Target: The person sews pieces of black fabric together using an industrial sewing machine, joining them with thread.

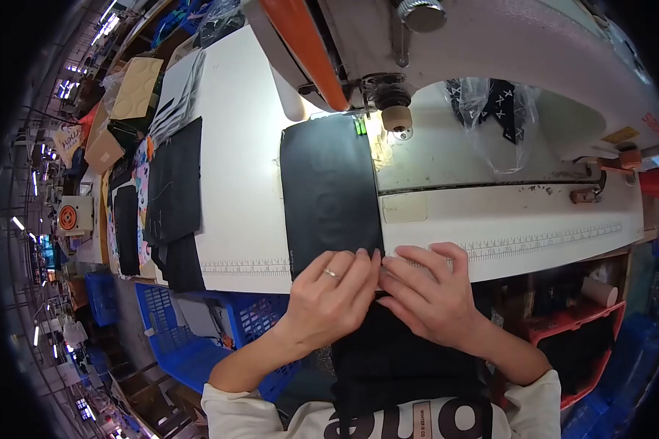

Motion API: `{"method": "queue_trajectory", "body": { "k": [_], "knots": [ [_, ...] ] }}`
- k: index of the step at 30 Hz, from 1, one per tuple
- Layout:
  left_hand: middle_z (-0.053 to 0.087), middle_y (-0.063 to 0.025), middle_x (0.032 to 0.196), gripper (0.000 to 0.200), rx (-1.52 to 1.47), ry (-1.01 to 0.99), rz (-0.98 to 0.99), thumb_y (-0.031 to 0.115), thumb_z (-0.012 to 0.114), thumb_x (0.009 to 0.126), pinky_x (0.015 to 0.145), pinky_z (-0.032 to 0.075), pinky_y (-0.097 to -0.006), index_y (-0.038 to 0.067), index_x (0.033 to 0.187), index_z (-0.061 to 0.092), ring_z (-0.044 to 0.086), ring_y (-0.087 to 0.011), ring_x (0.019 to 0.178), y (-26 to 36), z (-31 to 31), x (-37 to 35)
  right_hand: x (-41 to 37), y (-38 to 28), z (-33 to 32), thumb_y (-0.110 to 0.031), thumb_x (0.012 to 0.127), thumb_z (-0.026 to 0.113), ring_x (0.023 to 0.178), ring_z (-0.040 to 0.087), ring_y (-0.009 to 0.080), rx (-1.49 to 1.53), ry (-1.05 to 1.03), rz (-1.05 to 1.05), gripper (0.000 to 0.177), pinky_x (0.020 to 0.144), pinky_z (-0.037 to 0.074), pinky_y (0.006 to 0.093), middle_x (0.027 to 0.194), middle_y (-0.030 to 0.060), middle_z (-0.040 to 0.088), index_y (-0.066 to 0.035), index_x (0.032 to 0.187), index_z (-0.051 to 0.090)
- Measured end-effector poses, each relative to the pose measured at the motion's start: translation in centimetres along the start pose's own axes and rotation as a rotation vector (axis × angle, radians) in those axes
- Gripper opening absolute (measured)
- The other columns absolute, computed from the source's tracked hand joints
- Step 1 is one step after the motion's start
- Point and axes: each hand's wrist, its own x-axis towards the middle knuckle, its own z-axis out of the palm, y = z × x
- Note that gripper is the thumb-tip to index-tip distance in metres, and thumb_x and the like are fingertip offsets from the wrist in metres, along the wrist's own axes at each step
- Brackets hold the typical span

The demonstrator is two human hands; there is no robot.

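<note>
A dark, smooth, leather-like panel (331, 186) lies lengthwise on the white sewing table, its far end by the needle area of the sewing machine (483, 36). A faint embossed mark shows in its middle. My left hand (333, 293), with a ring on one finger, is closed on the panel's near end. Close beside it, my right hand (433, 296) has its fingers bent, and their tips pinch the near right corner of the panel. The fingertips of both hands almost meet there. Exactly what lies under them is hidden.
Dark fabric pieces (174, 186) are stacked on the left, with grey sheets (176, 91) behind. A printed ruler (549, 243) runs along the table's front. A plastic bag (490, 117) lies under the machine arm. Below stand a blue basket (176, 351) and a red crate (608, 351).
</note>
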Motion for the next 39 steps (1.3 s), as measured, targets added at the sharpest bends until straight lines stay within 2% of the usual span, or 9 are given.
{"method": "queue_trajectory", "body": {
  "k": [3,7,15,24,28,31,35,39],
  "knots": [
    [0.068,-0.013,0.103,0.04,-0.331,0.102,-0.277,0.002,0.074,0.065,0.072,0.057,-0.04,-0.003,0.105,0.072,0.068,-0.0306,0.09,-0.2,-1.5,1.1,0.3,-0.1,-0.1,-0.024,0.08,0.08,0.119,0.061,0.0238,-0.064,0.011,-0.054,0.034,0.102,0.038,0.0505,0.125,0.0055,0.067,-0.007,0.109,0.074],
    [0.069,-0.0136,0.103,0.033,-0.275,0.147,-0.149,-0.001,0.073,0.065,0.075,0.059,-0.0391,-0.004,0.098,0.073,0.07,-0.0293,0.092,-0.4,-0.7,0.5,0.5,0.1,-0.1,-0.023,0.08,0.081,0.118,0.062,0.0237,-0.06,0.001,-0.082,0.032,0.101,0.038,0.05,0.122,0.0054,0.068,-0.006,0.106,0.073],
    [0.071,-0.0171,0.112,0.031,-0.132,0.158,-0.08,0.002,0.07,0.074,0.089,0.06,-0.0424,-0.003,0.104,0.074,0.071,-0.033,0.105,0.5,0.2,-0.4,0.6,0.2,-0.4,-0.022,0.079,0.081,0.117,0.062,0.0239,-0.066,-0.025,-0.097,0.03,0.1,0.039,0.0492,0.12,0.0059,0.068,-0.006,0.103,0.073],
    [0.072,-0.018,0.114,0.03,-0.112,0.077,-0.05,0.003,0.069,0.079,0.091,0.06,-0.0424,-0.005,0.108,0.073,0.07,-0.0339,0.11,0.5,-0.2,-0.4,0.9,0.2,-0.8,-0.016,0.077,0.082,0.119,0.063,0.025,-0.028,-0.02,-0.105,0.03,0.101,0.04,0.048,0.12,0.0083,0.068,-0.004,0.103,0.073],
    [0.071,-0.0191,0.114,0.024,-0.206,0.056,-0.101,0.002,0.073,0.082,0.093,0.059,-0.042,-0.006,0.104,0.073,0.069,-0.0341,0.113,0.3,-0.5,-0.5,1.6,0.4,-1.2,-0.011,0.078,0.08,0.121,0.063,0.0276,0.085,0.058,0.015,0.032,0.101,0.043,0.047,0.12,0.0119,0.068,0.0,0.107,0.072],
    [0.068,-0.0201,0.121,0.027,-0.558,-0.01,-0.141,0.004,0.078,0.082,0.097,0.057,-0.0421,-0.007,0.106,0.07,0.065,-0.0356,0.121,-2.3,-0.4,-0.8,2.5,1.1,-1.1,-0.008,0.08,0.078,0.122,0.064,0.0299,0.091,-0.078,-0.135,0.034,0.099,0.047,0.0444,0.12,0.0146,0.068,0.003,0.112,0.07],
    [0.064,-0.0208,0.128,0.037,-0.481,0.051,-0.143,0.01,0.08,0.081,0.101,0.053,-0.0402,-0.007,0.112,0.067,0.059,-0.0364,0.129,-5.6,0.6,2.0,2.9,1.1,-1.5,-0.007,0.082,0.076,0.123,0.063,0.03,0.038,-0.135,-0.191,0.035,0.097,0.049,0.0417,0.12,0.0148,0.068,0.005,0.115,0.069],
    [0.061,-0.019,0.134,0.039,-0.462,0.043,-0.15,0.012,0.079,0.083,0.103,0.052,-0.0412,-0.006,0.115,0.066,0.056,-0.0363,0.133,-5.7,1.0,1.7,3.5,1.0,-1.9,-0.008,0.083,0.077,0.122,0.064,0.029,0.034,-0.161,-0.198,0.037,0.095,0.05,0.0404,0.12,0.0152,0.068,0.005,0.116,0.068]
  ]
}}
